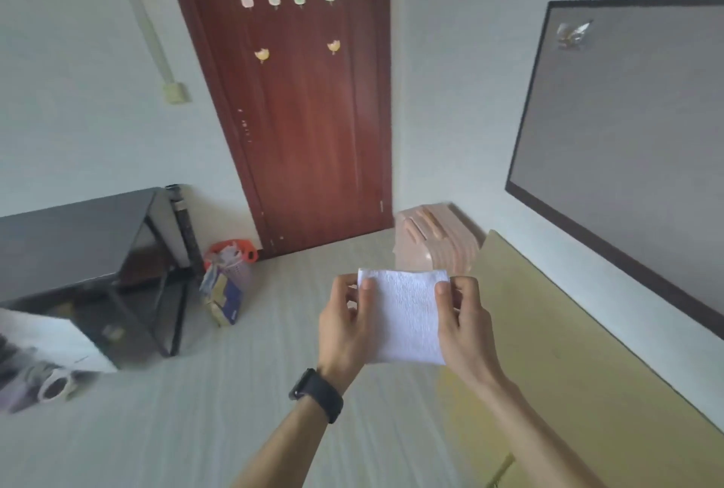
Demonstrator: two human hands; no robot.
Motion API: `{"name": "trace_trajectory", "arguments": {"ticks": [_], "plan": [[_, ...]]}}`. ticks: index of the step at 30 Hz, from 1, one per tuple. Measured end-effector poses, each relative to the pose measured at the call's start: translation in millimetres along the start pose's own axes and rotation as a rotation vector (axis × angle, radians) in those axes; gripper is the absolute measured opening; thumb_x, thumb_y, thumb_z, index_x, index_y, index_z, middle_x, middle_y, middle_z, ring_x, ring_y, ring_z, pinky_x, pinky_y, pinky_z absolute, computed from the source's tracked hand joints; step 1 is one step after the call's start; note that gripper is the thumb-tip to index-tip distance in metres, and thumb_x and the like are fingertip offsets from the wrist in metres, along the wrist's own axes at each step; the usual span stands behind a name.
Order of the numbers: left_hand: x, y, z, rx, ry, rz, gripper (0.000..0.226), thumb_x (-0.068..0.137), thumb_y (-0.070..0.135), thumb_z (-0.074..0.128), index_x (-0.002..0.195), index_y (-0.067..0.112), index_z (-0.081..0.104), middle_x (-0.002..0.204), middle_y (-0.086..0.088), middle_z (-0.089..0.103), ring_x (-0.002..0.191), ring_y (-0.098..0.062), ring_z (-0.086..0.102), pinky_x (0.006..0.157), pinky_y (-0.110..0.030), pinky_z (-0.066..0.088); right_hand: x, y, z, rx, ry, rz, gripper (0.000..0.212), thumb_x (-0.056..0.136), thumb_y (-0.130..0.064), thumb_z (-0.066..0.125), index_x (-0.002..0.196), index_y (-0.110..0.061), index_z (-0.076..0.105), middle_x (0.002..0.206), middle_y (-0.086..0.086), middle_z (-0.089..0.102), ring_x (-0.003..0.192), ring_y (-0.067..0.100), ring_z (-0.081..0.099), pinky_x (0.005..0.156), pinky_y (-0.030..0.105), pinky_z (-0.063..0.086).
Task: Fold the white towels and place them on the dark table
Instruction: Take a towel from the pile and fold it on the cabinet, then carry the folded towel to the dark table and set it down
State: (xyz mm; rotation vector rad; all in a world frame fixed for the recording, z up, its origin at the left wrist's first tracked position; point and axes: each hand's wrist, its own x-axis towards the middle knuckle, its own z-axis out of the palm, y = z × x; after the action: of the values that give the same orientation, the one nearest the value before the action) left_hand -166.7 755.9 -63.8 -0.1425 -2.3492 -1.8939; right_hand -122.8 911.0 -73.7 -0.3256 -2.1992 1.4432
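A small white terry towel (407, 315), folded to a rectangle, is held in the air over the pale floor (219, 421), between the two hands. The left hand (344, 319), with a black band (318, 393) on its wrist, pinches the upper left corner with the thumb in front. The right hand (466, 319) pinches the upper right corner in the same way. The fingers behind the cloth are hidden, and the palms cover part of its side edges. The dark grey surface (70, 244) on thin legs stands well apart at the left, cut off by the frame edge. Below it lie blurred white and grey things (47, 354) that I cannot identify. Behind the towel a pink ribbed object (435, 241) is partly hidden, near a red-brown wooden door (305, 115).
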Motion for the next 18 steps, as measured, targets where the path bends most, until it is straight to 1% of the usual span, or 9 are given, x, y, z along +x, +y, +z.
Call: {"name": "trace_trajectory", "arguments": {"ticks": [2, 4, 6, 9, 12, 15, 18], "plan": [[-3, -18, -56, -0.018, 0.105, -0.053, 0.021, 0.098, 0.039, 0.054, 0.087, 0.021, 0.055, 0.071, 0.011, 0.052, 0.055, -0.001, 0.045, 0.051, -0.013, 0.038, -15, -15, 53, 0.023, -0.092, -0.021, 0.02, 0.102, -0.035, 0.045, 0.095, -0.016, 0.047, 0.074, 0.003, 0.062, 0.073, 0.012, 0.056, 0.06, 0.024, 0.04], [-8, -36, -112, -0.033, 0.21, -0.107, 0.021, 0.097, 0.039, 0.055, 0.086, 0.021, 0.057, 0.069, 0.014, 0.051, 0.056, -0.001, 0.045, 0.053, -0.014, 0.039, -34, -32, 106, 0.038, -0.192, -0.039, 0.021, 0.102, -0.037, 0.045, 0.093, -0.017, 0.046, 0.071, 0.004, 0.061, 0.068, 0.013, 0.055, 0.056, 0.021, 0.037], [-16, -54, -169, -0.048, 0.306, -0.159, 0.021, 0.096, 0.041, 0.056, 0.087, 0.022, 0.058, 0.068, 0.014, 0.051, 0.058, -0.002, 0.046, 0.056, -0.018, 0.041, -55, -53, 158, 0.052, -0.299, -0.06, 0.022, 0.102, -0.037, 0.045, 0.091, -0.018, 0.045, 0.068, 0.005, 0.059, 0.061, 0.015, 0.052, 0.052, 0.022, 0.035], [-25, -84, -251, -0.054, 0.436, -0.211, 0.022, 0.097, 0.043, 0.056, 0.089, 0.023, 0.06, 0.068, 0.01, 0.052, 0.06, -0.006, 0.048, 0.059, -0.025, 0.043, -85, -85, 234, 0.065, -0.429, -0.085, 0.022, 0.102, -0.036, 0.046, 0.091, -0.018, 0.046, 0.068, 0.009, 0.059, 0.058, 0.017, 0.05, 0.049, 0.023, 0.033], [-30, -111, -332, -0.028, 0.556, -0.25, 0.024, 0.096, 0.043, 0.057, 0.086, 0.022, 0.06, 0.064, 0.016, 0.053, 0.057, -0.003, 0.048, 0.059, -0.024, 0.041, -116, -113, 312, 0.06, -0.519, -0.114, 0.021, 0.102, -0.037, 0.047, 0.089, -0.02, 0.045, 0.065, 0.01, 0.058, 0.055, 0.018, 0.049, 0.049, 0.025, 0.031], [-30, -131, -411, 0.007, 0.645, -0.272, 0.025, 0.095, 0.042, 0.058, 0.082, 0.021, 0.059, 0.065, 0.015, 0.056, 0.055, -0.001, 0.049, 0.055, -0.019, 0.041, -144, -141, 388, 0.063, -0.581, -0.129, 0.02, 0.102, -0.037, 0.047, 0.087, -0.023, 0.045, 0.057, 0.002, 0.053, 0.05, 0.014, 0.045, 0.047, 0.025, 0.03], [-26, -147, -481, 0.027, 0.704, -0.28, 0.027, 0.095, 0.043, 0.057, 0.081, 0.019, 0.057, 0.063, 0.013, 0.053, 0.056, -0.004, 0.048, 0.055, -0.02, 0.041, -167, -169, 457, 0.083, -0.652, -0.156, 0.021, 0.102, -0.035, 0.046, 0.087, -0.022, 0.044, 0.048, -0.006, 0.043, 0.043, 0.011, 0.037, 0.044, 0.025, 0.027]]}}
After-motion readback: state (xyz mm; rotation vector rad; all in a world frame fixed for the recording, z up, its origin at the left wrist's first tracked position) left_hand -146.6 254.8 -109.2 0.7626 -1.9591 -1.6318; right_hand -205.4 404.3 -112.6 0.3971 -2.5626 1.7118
